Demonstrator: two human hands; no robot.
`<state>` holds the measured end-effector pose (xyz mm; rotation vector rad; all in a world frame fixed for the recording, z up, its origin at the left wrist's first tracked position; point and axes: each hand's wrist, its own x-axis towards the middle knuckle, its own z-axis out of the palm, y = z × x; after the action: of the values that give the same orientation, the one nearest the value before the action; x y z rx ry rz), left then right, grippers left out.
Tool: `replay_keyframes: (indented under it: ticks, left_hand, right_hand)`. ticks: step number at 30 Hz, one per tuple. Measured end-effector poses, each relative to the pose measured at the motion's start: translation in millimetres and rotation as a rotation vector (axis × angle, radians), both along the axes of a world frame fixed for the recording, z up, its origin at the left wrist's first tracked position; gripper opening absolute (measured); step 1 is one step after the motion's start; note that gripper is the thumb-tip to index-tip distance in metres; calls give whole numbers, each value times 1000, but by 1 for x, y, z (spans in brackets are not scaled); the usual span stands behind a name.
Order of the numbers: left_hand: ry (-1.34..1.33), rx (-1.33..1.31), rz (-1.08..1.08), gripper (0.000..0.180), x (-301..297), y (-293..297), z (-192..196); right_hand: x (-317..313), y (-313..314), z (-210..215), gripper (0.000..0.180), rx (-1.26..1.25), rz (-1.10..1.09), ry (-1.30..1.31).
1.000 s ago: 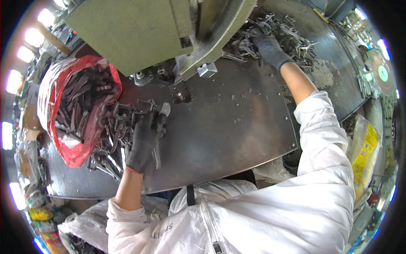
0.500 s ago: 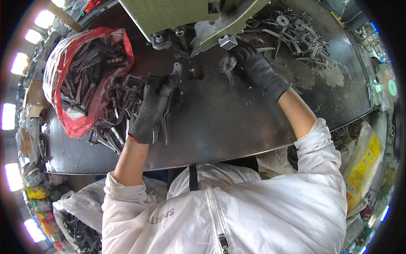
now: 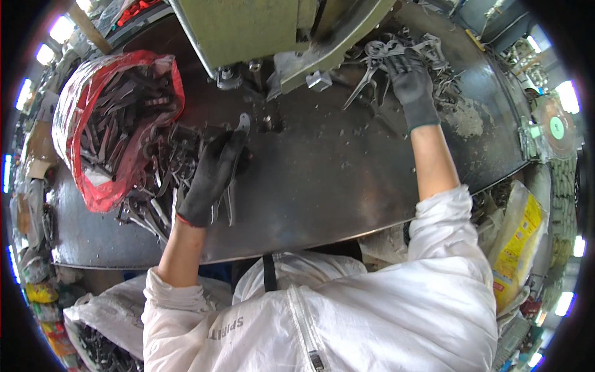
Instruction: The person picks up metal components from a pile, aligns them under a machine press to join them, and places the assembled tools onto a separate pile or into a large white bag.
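Note:
My left hand (image 3: 214, 170), in a dark grey glove, is closed around a flat metal lever (image 3: 243, 124). The lever's rounded, holed end sticks out past the fingers and its thin leg shows below the palm. Beside that hand lies a heap of dark metal parts with pale levers (image 3: 149, 214). At the far right, my gloved right hand (image 3: 412, 90) rests over a pile of silvery metal parts (image 3: 434, 49), its fingers stretched out on top of them. A long-legged metal part (image 3: 365, 80) projects leftward from near those fingertips; what lies beneath the fingers is hidden.
A green machine (image 3: 248, 31) overhangs the far middle of the dark metal table (image 3: 297, 198), with small tooling below it. A red-rimmed clear plastic bag (image 3: 87, 180) of dark strips stands at the left. A yellow-and-white sack (image 3: 517, 242) sits beyond the near right edge.
My right hand has moved right and away from the machine, from holding a round metal part to lying over the pile. The left hand keeps its lever. The whole view has shifted slightly.

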<state>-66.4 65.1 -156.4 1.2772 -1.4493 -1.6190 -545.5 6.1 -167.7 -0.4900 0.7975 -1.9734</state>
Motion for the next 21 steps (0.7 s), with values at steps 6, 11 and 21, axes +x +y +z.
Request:
replay_keyframes:
  ticks: [6, 11, 21]
  left_hand:
    - [-51, 38, -5, 42, 1, -6, -10]
    - [57, 55, 1, 41, 4, -11, -21]
    - [-159, -279, -92, 49, -9, -42, -49]
  right_hand:
    - [-19, 1, 36, 26, -47, -489, 435]
    - [48, 33, 87, 27, 495, -342, 1532]
    - [208, 67, 9, 30, 369, 511, 311]
